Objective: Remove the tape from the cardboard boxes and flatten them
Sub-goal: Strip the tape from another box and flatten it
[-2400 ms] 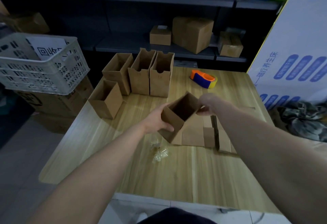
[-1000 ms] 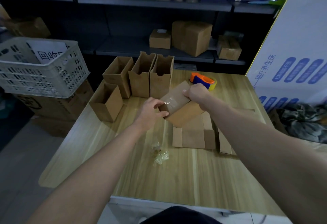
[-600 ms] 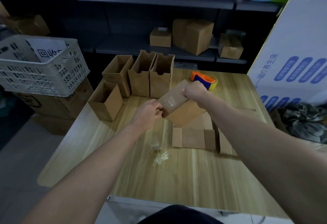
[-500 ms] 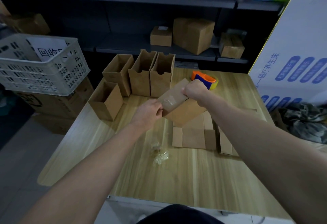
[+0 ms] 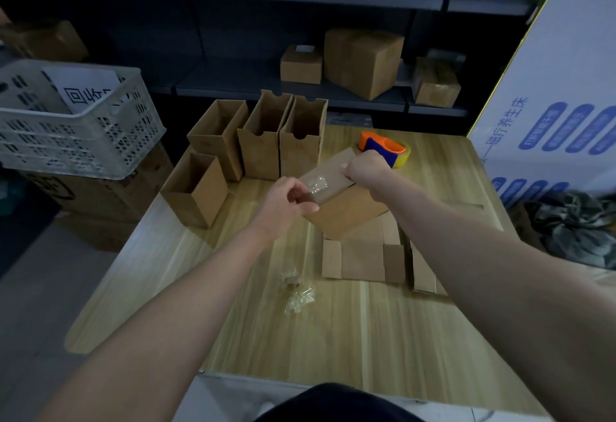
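The left hand (image 5: pixel 283 203) was curled round the near end of a cardboard box (image 5: pixel 346 213), fingertips (image 5: pixel 295 193) set at the edge of its clear tape (image 5: pixel 316 185); the far end was gripped by the right hand (image 5: pixel 365 171). The box was held just above flattened boxes (image 5: pixel 363 260) laid on the table (image 5: pixel 333 338).

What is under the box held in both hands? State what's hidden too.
Below the held box, flattened cardboard lies on the table, its near part in view. Its far end is covered by the box, so its full extent cannot be seen.
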Demonstrator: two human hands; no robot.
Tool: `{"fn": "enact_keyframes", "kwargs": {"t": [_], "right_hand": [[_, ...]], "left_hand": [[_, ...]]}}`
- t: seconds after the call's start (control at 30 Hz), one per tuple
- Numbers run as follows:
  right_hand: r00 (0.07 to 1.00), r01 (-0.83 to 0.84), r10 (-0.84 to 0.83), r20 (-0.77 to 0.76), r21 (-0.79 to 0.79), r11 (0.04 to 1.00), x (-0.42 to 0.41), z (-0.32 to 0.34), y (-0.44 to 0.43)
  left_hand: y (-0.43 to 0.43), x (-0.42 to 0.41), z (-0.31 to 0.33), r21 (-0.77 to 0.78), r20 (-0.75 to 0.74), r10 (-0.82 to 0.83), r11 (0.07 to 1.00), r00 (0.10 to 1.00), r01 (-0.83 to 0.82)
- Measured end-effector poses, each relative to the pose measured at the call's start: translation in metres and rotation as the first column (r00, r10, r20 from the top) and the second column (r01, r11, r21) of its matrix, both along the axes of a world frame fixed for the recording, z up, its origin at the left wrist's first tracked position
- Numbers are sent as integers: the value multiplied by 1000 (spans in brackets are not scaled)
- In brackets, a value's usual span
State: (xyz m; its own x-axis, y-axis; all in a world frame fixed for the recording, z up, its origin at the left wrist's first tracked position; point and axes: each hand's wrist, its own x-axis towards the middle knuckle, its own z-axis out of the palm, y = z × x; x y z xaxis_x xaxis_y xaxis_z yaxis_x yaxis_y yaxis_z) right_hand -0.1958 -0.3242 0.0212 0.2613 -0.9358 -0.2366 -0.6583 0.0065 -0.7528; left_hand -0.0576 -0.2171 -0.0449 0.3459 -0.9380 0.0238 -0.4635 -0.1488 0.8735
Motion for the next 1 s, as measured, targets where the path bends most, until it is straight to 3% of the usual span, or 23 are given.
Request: {"fn": "enact_keyframes", "kwargs": {"t": [0.27, 0.37, 0.43, 0.47, 0.53, 0.6, 0.67, 0.87, 0.93, 1.0], "right_hand": [[995, -92, 93, -47, 26, 995, 4, -7, -2], [996, -83, 84, -19, 23, 996, 5, -7, -2], [997, -80, 80, -1, 18, 997, 4, -7, -4], [998, -65, 65, 14, 26, 998, 2, -7, -5], [998, 2, -6, 62, 75, 997, -3, -10, -7], [995, 54, -64, 83, 117, 992, -8, -14, -8], [994, 53, -63, 89, 111, 992, -9, -18, -7], [997, 21, -26, 70, 77, 997, -1, -24, -2], [993, 78, -85, 80, 86, 993, -3, -24, -4], [983, 112, -130, 130, 136, 984, -8, -22, -7]], "left_hand": [[-7, 6, -4, 32, 200, -51, 998, 978, 46], [-8, -1, -4, 17, 202, 28, 999, 979, -32], [-9, -4, -3, 18, 32, 154, 988, 988, -154], [-11, -5, -3, 12, -133, 220, 975, 966, -220], [-12, -2, -1, 26, -522, 310, 937, 795, -348], [-12, 1, 4, 57, -742, 312, 912, 594, -407], [-9, 2, 9, 59, -806, 271, 922, 526, -384], [-5, -2, 12, 106, -720, 296, 941, 627, -323], [-5, -2, 13, 114, -779, 309, 925, 546, -363], [-4, -1, 13, 125, -898, 276, 906, 343, -404]]}}
